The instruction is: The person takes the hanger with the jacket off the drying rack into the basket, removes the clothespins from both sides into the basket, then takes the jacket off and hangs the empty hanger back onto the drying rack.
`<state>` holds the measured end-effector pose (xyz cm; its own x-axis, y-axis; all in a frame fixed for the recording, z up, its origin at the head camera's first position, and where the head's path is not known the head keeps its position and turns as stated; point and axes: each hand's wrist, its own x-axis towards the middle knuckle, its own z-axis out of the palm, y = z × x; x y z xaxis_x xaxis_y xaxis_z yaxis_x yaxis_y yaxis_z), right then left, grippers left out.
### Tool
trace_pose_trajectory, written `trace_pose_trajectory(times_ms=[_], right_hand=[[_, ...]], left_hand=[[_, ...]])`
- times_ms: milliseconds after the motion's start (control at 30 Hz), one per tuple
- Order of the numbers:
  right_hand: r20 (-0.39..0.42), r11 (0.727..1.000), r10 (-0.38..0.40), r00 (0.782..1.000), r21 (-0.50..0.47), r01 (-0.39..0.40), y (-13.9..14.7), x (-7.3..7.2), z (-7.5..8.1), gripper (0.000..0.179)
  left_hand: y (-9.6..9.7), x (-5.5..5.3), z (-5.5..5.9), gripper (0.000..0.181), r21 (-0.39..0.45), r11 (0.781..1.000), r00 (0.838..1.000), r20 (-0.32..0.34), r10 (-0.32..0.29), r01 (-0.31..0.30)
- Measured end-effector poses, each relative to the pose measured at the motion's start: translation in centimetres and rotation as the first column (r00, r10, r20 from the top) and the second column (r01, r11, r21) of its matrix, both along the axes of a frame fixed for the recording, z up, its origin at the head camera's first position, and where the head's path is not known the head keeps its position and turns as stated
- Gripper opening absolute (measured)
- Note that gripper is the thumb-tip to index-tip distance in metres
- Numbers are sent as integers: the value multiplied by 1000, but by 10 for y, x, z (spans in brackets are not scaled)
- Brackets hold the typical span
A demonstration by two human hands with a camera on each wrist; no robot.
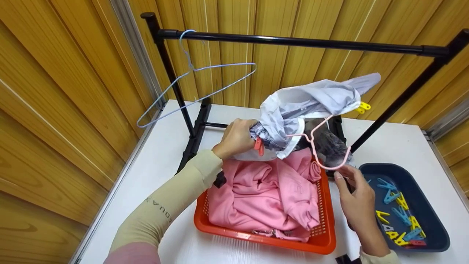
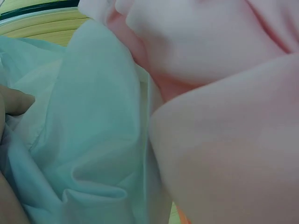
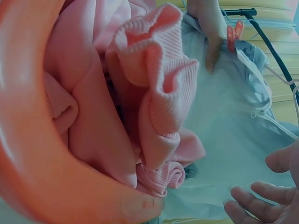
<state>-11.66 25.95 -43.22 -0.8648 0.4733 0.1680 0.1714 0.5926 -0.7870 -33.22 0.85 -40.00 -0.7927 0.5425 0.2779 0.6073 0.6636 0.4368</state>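
My left hand (image 1: 238, 137) grips a bunched part of a thin light grey zip-up garment (image 1: 311, 97) above the basket. A pink hanger (image 1: 312, 141) sits in the garment, its hook sticking out toward me. A red clothespin (image 1: 258, 146) is clipped near my left hand, and a yellow clothespin (image 1: 362, 107) is at the garment's far right edge. My right hand (image 1: 357, 198) is just below the hook, fingertips right at its curve in the head view. In the right wrist view its fingers (image 3: 261, 205) are spread and loosely bent in front of the cloth.
An orange basket (image 1: 329, 234) holds pink clothing (image 1: 256, 190). On the right, a dark blue tray (image 1: 438, 220) contains several blue and yellow clothespins. A black rack (image 1: 293, 40) stands behind, with a bluish wire hanger (image 1: 223, 66) hooked on its bar at the left.
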Motion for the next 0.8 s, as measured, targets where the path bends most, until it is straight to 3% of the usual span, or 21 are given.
trace_pose_trajectory(times_ms=[200,500,800], right_hand=[[-48,1000,-19,999,-13,19,4,0,2,34],[-100,997,-73,992,-20,71,8,-1,11,33],[-214,985,-152,965,-117,129,13,-4,19,35]], left_hand=[[-2,3,-1,15,-21,1000,1000,-4,-6,6],[-2,6,-5,9,-43,998,996,-85,-38,34],[-3,7,-8,17,-130,988,987,-128,-94,77]])
